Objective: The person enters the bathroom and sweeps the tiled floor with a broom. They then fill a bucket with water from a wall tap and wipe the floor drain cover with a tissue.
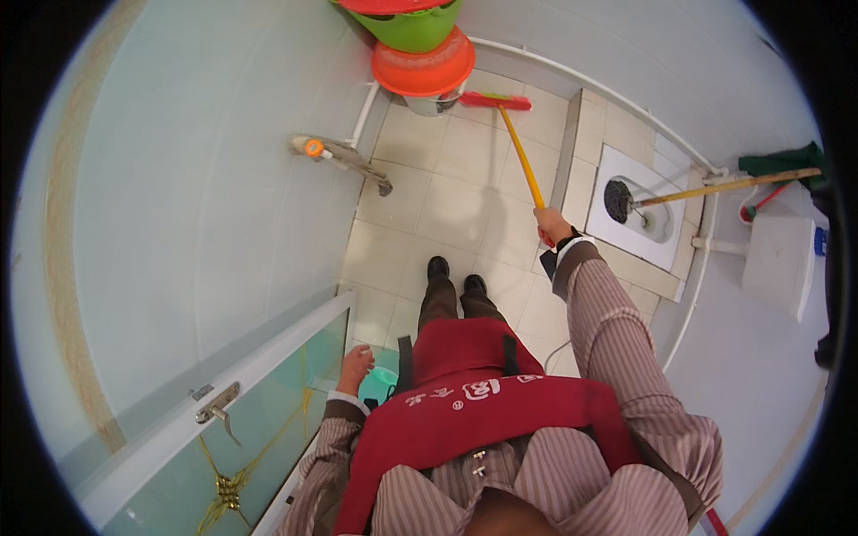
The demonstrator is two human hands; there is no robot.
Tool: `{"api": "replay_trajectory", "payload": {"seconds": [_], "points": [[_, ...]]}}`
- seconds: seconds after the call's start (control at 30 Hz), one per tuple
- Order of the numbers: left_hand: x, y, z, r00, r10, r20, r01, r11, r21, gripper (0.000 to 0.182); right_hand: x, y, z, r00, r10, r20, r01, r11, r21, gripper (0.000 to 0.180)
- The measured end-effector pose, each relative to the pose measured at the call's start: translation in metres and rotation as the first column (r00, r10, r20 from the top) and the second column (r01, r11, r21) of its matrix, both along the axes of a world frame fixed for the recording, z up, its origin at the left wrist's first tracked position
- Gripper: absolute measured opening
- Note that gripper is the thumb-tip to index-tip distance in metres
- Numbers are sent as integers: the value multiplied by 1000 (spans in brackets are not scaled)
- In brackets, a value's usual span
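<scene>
My right hand (pixel 554 226) is closed around the yellow handle of a broom (pixel 519 153). The broom's red head (pixel 496 101) rests on the tiled floor at the far wall, just right of a bucket (pixel 430 105) topped by an orange basin (pixel 423 65). My left hand (pixel 358 367) hangs low near the door's edge, fingers slightly bent and apart, with nothing visible in it. Below and beside it, a turquoise plastic basin or bucket (pixel 379 383) shows partly behind my red apron (pixel 469 348).
At right, a squat toilet (pixel 643 201) on a raised tiled step holds a mop (pixel 618 201) with a wooden handle. A cistern (pixel 779 261) is on the right wall. A grey mop or rag (pixel 345 159) stands at the left wall. The glass door (pixel 268 415) stands at lower left.
</scene>
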State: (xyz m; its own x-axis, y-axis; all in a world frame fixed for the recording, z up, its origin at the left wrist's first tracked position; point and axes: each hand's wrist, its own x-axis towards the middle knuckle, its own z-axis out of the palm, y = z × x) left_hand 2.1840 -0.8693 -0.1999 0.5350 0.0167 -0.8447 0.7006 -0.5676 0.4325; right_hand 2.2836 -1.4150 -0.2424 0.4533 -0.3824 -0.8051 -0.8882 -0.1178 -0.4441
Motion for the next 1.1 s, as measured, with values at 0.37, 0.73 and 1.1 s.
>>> {"api": "replay_trajectory", "payload": {"seconds": [0.37,0.73,1.1], "points": [[-109,42,-6,956,263,-132,-262,965,24,32,-171,59,67,961,267,-70,-257,958,126,32],[-105,107,-23,912,398,-102,-402,915,-22,32,-61,153,104,985,-106,-134,154,889,431,28],[-136,165,-34,864,473,-174,-480,877,-1,30,70,296,5,995,-95,12,83,921,380,19]]}}
